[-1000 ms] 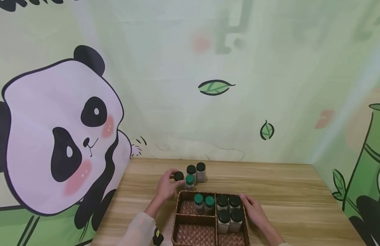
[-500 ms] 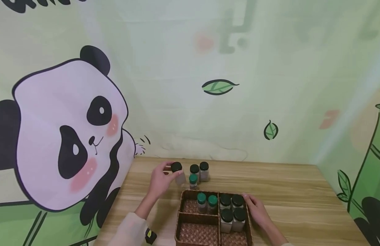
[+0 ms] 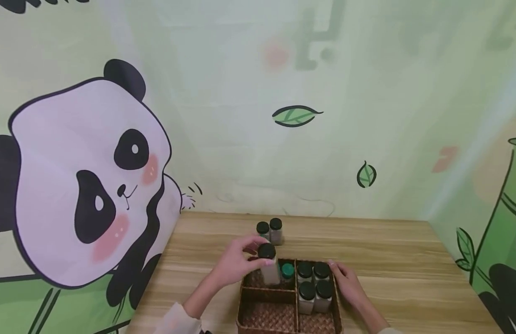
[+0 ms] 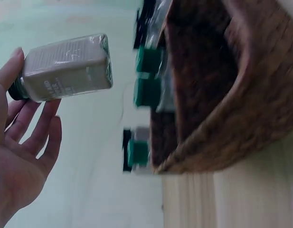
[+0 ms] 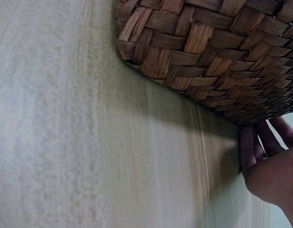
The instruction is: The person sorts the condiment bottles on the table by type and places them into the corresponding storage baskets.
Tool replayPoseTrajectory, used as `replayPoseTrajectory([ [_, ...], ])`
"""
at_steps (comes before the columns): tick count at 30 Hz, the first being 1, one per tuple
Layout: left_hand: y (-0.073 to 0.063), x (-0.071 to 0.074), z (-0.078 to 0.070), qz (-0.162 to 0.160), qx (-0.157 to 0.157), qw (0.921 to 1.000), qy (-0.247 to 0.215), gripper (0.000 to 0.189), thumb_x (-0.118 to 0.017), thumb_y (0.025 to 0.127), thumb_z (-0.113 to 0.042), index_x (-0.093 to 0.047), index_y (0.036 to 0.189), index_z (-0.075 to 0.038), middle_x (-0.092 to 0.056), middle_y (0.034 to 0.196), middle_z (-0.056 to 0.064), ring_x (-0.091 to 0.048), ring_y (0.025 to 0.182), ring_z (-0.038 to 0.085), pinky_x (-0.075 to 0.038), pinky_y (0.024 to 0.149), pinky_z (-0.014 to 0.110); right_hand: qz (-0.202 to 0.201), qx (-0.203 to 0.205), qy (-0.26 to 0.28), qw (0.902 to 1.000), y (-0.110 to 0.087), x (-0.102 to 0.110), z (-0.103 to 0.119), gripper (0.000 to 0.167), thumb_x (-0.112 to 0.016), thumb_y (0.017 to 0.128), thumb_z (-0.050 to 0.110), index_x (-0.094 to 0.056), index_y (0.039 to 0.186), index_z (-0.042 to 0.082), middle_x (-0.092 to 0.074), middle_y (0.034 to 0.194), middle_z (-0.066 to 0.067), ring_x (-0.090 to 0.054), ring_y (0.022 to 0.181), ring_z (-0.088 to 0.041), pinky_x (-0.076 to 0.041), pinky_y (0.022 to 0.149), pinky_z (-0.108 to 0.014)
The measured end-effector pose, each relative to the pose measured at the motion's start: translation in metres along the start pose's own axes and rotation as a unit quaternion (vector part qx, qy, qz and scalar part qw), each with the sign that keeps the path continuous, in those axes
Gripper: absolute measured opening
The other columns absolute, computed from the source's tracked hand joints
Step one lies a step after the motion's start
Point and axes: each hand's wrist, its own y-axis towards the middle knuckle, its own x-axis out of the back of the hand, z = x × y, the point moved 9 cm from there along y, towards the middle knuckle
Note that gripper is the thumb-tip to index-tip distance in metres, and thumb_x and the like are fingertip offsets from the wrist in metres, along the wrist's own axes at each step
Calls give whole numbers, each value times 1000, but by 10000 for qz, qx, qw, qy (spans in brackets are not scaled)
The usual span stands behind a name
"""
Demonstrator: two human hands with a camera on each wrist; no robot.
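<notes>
Nearest, the woven basket (image 3: 267, 318) is standing on the worktop (image 3: 387, 253), and its right compartment is holding four black-capped jars (image 3: 306, 301), the same as before. The right hand (image 3: 345, 280) is resting against the basket's right side near the back corner; its fingers are lying rather straight and touching the weave, as they were doing half a second ago. The left hand (image 3: 236, 263) is pinching the lifted jar (image 3: 270, 274) at its black cap, the fingers opening only so wide as this cap. Earlier this jar was hanging over the worktop, left beyond the basket; now it is hanging nearly upright over the back left compartment, where two green-capped jars (image 4: 148, 92) are standing. Farther, a lone green-capped jar (image 4: 138, 153) and two other black-capped jars (image 3: 276, 233) are standing behind the basket. In the head view, the left hand is now hiding the lone green one.
</notes>
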Motion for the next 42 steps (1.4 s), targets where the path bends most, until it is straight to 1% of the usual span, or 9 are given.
replayPoseTrajectory([
  [3,-8,-23,-8,448,-159,9988,-81,39,-87,90,-42,-73,124,-28,-74,105,-11,-71,96,14,-61,85,39,-9,5,-6,10000,0,0,1,54,-47,114,41,-68,133,-5,-64,141,-25,-52,140,-43,-36,120,-60],
  [8,-21,-55,-14,1023,-354,9940,125,43,-86,89,-46,-71,125,-29,-70,113,-15,-69,101,6,-60,82,28,-37,32,-22,10000,1,-1,4,57,-47,114,46,-68,133,-4,-65,140,-23,-53,139,-42,-38,118,-59],
  [12,-29,-74,-5,1333,-129,9908,205,43,-86,89,-46,-70,125,-28,-69,112,-17,-68,101,3,-60,84,25,-74,74,-88,9999,1,-2,7,59,-47,113,47,-69,132,-4,-66,138,-23,-54,138,-42,-39,117,-59],
  [17,-37,-89,12,1226,328,9900,622,42,-85,88,-49,-70,123,-31,-67,112,-21,-67,104,1,-59,89,28,-113,69,-85,9999,2,-3,7,57,-47,113,47,-70,131,-3,-67,137,-22,-55,137,-40,-40,117,-57],
  [20,-41,-93,20,1025,425,9896,914,43,-84,88,-52,-70,123,-32,-67,114,-22,-66,106,2,-59,88,31,-110,108,-102,9998,2,-3,7,57,-47,114,46,-70,131,-3,-67,137,-22,-55,137,-41,-39,117,-58],
  [27,-47,-100,34,680,598,9921,872,41,-82,89,-55,-70,123,-35,-68,116,-23,-67,111,7,-59,91,36,-46,95,-28,9999,0,-2,6,57,-46,114,45,-69,133,-4,-65,140,-24,-52,140,-42,-36,120,-59],
  [32,-52,-106,42,719,830,9907,800,41,-83,87,-55,-71,121,-37,-68,115,-25,-67,112,8,-59,92,38,-48,107,-48,9999,0,-1,3,54,-45,115,42,-68,133,-4,-65,140,-24,-53,139,-43,-37,119,-59],
  [36,-56,-113,49,843,961,9897,638,41,-85,87,-51,-72,121,-34,-69,112,-22,-68,103,5,-60,86,34,-103,83,-63,9999,-1,0,1,52,-47,115,40,-69,132,-4,-66,138,-23,-54,138,-41,-38,119,-57],
  [42,-58,-115,49,944,858,9894,696,43,-86,87,-47,-71,122,-27,-68,107,-18,-64,89,-2,-57,76,27,-104,126,-199,9997,-1,0,3,57,-45,115,44,-68,132,-6,-66,138,-25,-55,137,-43,-40,116,-59],
])
